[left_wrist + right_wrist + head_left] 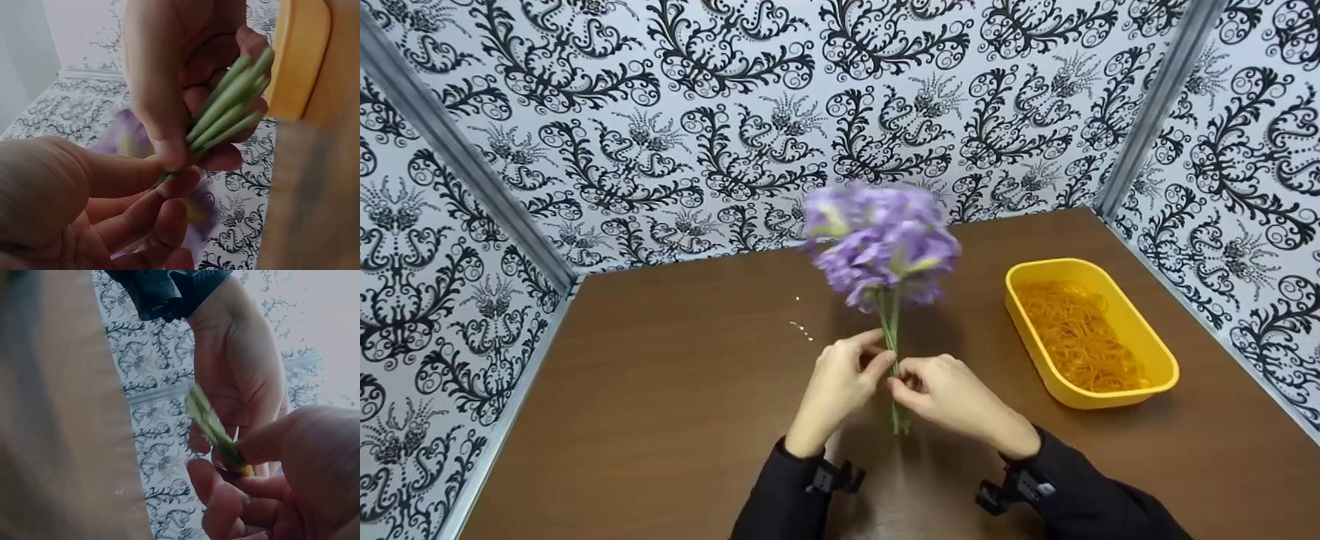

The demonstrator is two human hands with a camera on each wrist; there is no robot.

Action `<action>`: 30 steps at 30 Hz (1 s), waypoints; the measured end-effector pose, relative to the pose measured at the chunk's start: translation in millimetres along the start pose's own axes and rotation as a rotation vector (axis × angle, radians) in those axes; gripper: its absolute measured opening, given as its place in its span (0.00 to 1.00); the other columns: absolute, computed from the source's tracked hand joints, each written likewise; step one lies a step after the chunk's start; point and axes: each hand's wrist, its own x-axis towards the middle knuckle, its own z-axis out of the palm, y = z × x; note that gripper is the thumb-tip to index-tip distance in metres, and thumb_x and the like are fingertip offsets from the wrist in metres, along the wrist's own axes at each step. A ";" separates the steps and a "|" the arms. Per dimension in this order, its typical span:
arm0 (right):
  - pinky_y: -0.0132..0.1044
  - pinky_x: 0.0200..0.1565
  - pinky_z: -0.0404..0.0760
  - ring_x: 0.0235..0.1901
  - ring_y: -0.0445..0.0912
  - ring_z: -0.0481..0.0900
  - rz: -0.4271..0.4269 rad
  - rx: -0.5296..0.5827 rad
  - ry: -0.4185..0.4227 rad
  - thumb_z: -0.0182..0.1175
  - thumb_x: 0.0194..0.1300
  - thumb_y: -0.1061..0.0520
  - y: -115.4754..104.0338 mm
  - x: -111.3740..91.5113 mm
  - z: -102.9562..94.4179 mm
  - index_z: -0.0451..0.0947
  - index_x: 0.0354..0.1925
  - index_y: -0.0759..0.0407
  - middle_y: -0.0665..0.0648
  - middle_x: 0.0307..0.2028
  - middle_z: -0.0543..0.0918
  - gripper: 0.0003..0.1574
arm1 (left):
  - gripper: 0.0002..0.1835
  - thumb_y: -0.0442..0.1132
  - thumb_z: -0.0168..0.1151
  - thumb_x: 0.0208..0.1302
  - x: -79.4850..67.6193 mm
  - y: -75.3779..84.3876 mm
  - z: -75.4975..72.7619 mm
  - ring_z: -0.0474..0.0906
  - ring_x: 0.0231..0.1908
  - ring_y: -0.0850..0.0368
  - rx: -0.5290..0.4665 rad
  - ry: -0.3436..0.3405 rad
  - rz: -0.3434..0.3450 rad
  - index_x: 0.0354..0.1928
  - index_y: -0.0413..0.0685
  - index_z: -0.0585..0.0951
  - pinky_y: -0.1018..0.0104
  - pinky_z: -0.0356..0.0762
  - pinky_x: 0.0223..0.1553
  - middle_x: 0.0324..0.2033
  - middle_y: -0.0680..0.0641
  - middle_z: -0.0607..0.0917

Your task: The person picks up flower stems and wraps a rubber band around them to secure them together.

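A bunch of purple artificial flowers [885,244] stands upright over the table, its green stems [889,322] pointing down between both hands. My left hand [844,382] pinches the stems between thumb and fingers. Just below and to the right, my right hand [949,394] also pinches them, its thumb lying along them in the left wrist view. Several cut stem ends [230,104] stick out past the fingers there. A small yellow band-like bit [246,469] shows on the stems at the right fingertips; the rest of it is hidden.
On the right stands a yellow plastic tub [1140,337] filled with a tangle of orange-yellow rubber bands [1080,337]. Small white specks [801,327] lie on the brown table [675,390] left of the flowers. Black-and-white patterned walls [735,97] enclose the back and sides.
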 end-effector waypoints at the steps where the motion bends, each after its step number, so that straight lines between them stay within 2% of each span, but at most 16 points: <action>1: 0.31 0.25 0.70 0.19 0.33 0.68 0.002 -0.020 0.015 0.60 0.72 0.53 1.8 0.6 1.4 0.79 0.28 0.52 0.43 0.21 0.78 0.13 | 0.18 0.38 0.64 0.71 0.7 -1.4 0.8 0.83 0.29 0.61 0.013 0.006 -0.010 0.57 0.33 0.81 0.66 0.80 0.34 0.36 0.47 0.90; 4: 0.31 0.25 0.72 0.19 0.33 0.71 0.010 -0.059 0.039 0.63 0.70 0.53 6.5 2.5 5.5 0.79 0.28 0.52 0.41 0.20 0.79 0.12 | 0.13 0.38 0.64 0.71 2.5 -6.5 2.3 0.83 0.28 0.61 0.042 0.031 -0.035 0.50 0.35 0.84 0.64 0.81 0.33 0.33 0.46 0.89; 7: 0.31 0.24 0.72 0.18 0.33 0.70 0.019 -0.072 0.032 0.65 0.69 0.51 10.1 3.5 9.3 0.79 0.27 0.51 0.41 0.19 0.77 0.13 | 0.07 0.39 0.63 0.72 3.9 -11.9 4.2 0.76 0.21 0.63 0.058 0.040 -0.044 0.39 0.42 0.85 0.66 0.76 0.28 0.26 0.48 0.87; 11: 0.31 0.23 0.72 0.17 0.33 0.71 0.027 -0.081 0.033 0.67 0.67 0.52 13.5 4.6 15.6 0.80 0.25 0.52 0.41 0.18 0.78 0.13 | 0.11 0.39 0.65 0.70 4.9 -18.9 9.3 0.66 0.17 0.66 0.083 0.037 -0.055 0.28 0.48 0.81 0.69 0.67 0.24 0.19 0.54 0.81; 16: 0.32 0.22 0.70 0.17 0.34 0.70 0.029 -0.113 0.021 0.69 0.64 0.52 19.7 4.6 26.2 0.80 0.23 0.52 0.42 0.17 0.78 0.14 | 0.14 0.37 0.67 0.67 5.6 -29.4 16.9 0.65 0.17 0.65 0.131 0.021 -0.074 0.23 0.47 0.77 0.67 0.65 0.23 0.17 0.56 0.77; 19: 0.32 0.21 0.67 0.15 0.34 0.67 0.035 -0.116 -0.012 0.70 0.64 0.51 23.8 4.3 32.0 0.77 0.22 0.52 0.42 0.15 0.74 0.17 | 0.13 0.37 0.67 0.67 6.1 -36.4 21.0 0.66 0.17 0.64 0.141 -0.009 -0.101 0.24 0.46 0.78 0.67 0.66 0.24 0.18 0.55 0.78; 25: 0.31 0.19 0.58 0.14 0.34 0.58 -0.001 -0.175 -0.160 0.66 0.66 0.51 32.6 0.0 38.6 0.66 0.17 0.48 0.39 0.14 0.60 0.25 | 0.16 0.37 0.67 0.67 4.1 -45.2 34.0 0.65 0.18 0.61 0.158 -0.131 -0.210 0.21 0.47 0.75 0.67 0.62 0.22 0.16 0.56 0.69; 27: 0.34 0.21 0.58 0.15 0.35 0.58 -0.012 -0.215 -0.196 0.65 0.65 0.51 34.9 -1.7 40.5 0.63 0.15 0.47 0.39 0.14 0.58 0.26 | 0.18 0.37 0.67 0.67 2.9 -46.6 39.2 0.66 0.19 0.59 0.176 -0.170 -0.243 0.19 0.47 0.73 0.65 0.63 0.23 0.16 0.56 0.68; 30: 0.39 0.25 0.61 0.16 0.37 0.61 0.022 -0.247 -0.241 0.65 0.64 0.49 36.4 -3.0 42.9 0.63 0.15 0.46 0.41 0.14 0.61 0.26 | 0.19 0.38 0.67 0.66 2.4 -48.1 44.9 0.69 0.22 0.56 0.196 -0.204 -0.276 0.18 0.48 0.72 0.61 0.67 0.25 0.17 0.54 0.71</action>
